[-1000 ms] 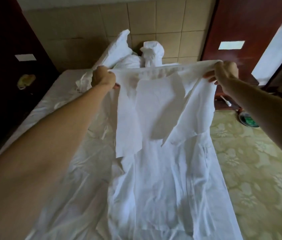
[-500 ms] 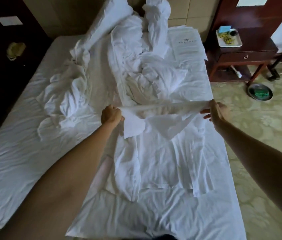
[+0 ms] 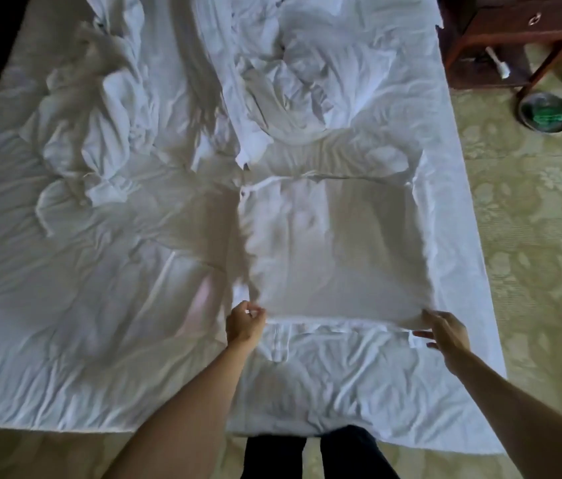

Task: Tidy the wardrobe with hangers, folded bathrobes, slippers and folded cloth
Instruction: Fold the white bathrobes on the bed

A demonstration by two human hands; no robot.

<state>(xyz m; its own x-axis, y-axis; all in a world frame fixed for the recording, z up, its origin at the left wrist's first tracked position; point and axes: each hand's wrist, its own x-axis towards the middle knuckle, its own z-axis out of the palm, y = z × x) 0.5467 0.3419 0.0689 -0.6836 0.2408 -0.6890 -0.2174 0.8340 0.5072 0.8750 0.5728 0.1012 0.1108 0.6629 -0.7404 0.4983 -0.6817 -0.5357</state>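
the bathrobe (image 3: 335, 243) lies flat on the bed (image 3: 65, 323), on the bed's right half, folded into a rough rectangle. its long axis runs from the near edge, at the hands, away toward the head of the bed. a lower layer of the same cloth spreads from under the near fold toward the foot of the bed.

the left hand (image 3: 243, 323) grips the near left corner of the fold; its fingers (image 3: 255, 311) are curled and pinch the cloth. the right hand (image 3: 445, 331) holds the near right corner, thumb and forefinger pinching the edge while the other fingers stick out loosely spread.

beyond the bathrobe, further up the bed, a heap of crumpled white linen (image 3: 293, 84) sits just past the far edge of the fold. a second crumpled heap (image 3: 93, 133) lies left of the bathrobe, well apart from it. neither heap touches the hands.

right of the bed, on the patterned floor (image 3: 532, 254), stands a dark wooden nightstand (image 3: 514, 25) with a drawer. beside its leg sits a round metal bowl (image 3: 545, 113) holding something green; what it is cannot be told.

the person's dark trouser legs (image 3: 314, 454) stand at the foot of the bed.
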